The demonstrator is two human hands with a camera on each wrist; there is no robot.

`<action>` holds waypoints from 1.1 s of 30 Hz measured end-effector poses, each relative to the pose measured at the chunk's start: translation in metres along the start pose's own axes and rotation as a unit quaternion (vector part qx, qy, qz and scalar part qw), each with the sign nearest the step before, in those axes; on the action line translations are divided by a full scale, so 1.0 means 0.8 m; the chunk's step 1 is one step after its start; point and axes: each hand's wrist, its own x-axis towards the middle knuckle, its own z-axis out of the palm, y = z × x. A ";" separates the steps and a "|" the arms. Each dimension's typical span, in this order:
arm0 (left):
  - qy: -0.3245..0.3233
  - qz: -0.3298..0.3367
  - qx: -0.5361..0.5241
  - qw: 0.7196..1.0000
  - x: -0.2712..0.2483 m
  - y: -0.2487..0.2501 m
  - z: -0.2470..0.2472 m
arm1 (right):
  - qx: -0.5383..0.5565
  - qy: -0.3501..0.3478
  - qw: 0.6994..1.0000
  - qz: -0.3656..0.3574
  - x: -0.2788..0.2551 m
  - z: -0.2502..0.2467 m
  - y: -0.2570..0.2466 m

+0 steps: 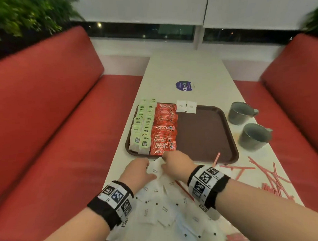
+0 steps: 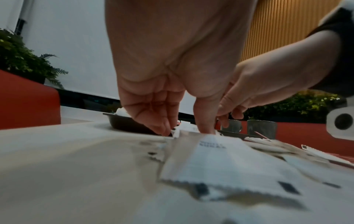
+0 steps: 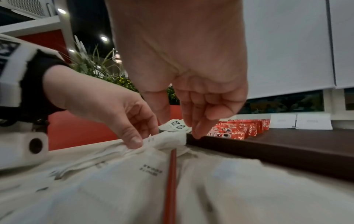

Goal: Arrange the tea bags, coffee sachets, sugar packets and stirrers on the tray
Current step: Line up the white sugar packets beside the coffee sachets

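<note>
Both hands down at the lower middle of the head view, over a loose pile of white sugar packets (image 1: 158, 207) on the table (image 1: 203, 77), just short of the tray's near rim. Left hand (image 1: 138, 172) with fingers curled downward, thumb and fingertips closing on the edge of one sugar packet (image 1: 155, 170) at the top of the pile; same pinch seen in the right wrist view, left fingers (image 3: 134, 136) on the crumpled white paper. Right hand (image 1: 177, 164) just beside it, fingers bent and pointing down at the same packet; whether actually pinching it, cannot tell.

Brown tray (image 1: 207, 136) in the centre of the frame. Green tea bags (image 1: 143, 128) in two rows along its left edge, red coffee sachets (image 1: 164, 129) in a column right beside them, two sugar packets (image 1: 186, 106) leaning at the far rim. Right half of the tray bare.

Pink stirrers (image 1: 270, 176) scattered at lower right of the frame, one (image 1: 216, 159) tilted against the tray's near rim, one (image 3: 170, 181) lying among the packets under the right wrist. Two grey mugs (image 1: 252, 126) at the right of the tray.
</note>
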 end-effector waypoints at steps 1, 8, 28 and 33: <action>0.001 -0.002 -0.012 1.000 0.000 0.002 0.001 | 0.014 -0.005 1.000 0.014 0.006 0.000 -0.003; 0.024 0.028 -0.094 0.995 -0.001 0.005 0.000 | 0.136 -0.031 0.989 0.047 0.026 -0.007 -0.005; -0.066 0.021 -0.557 0.828 0.011 0.017 -0.062 | 0.629 -0.041 0.775 0.044 -0.057 -0.087 0.080; -0.094 0.067 -0.576 0.809 -0.005 0.054 -0.075 | 0.626 -0.032 0.779 -0.014 -0.075 -0.093 0.087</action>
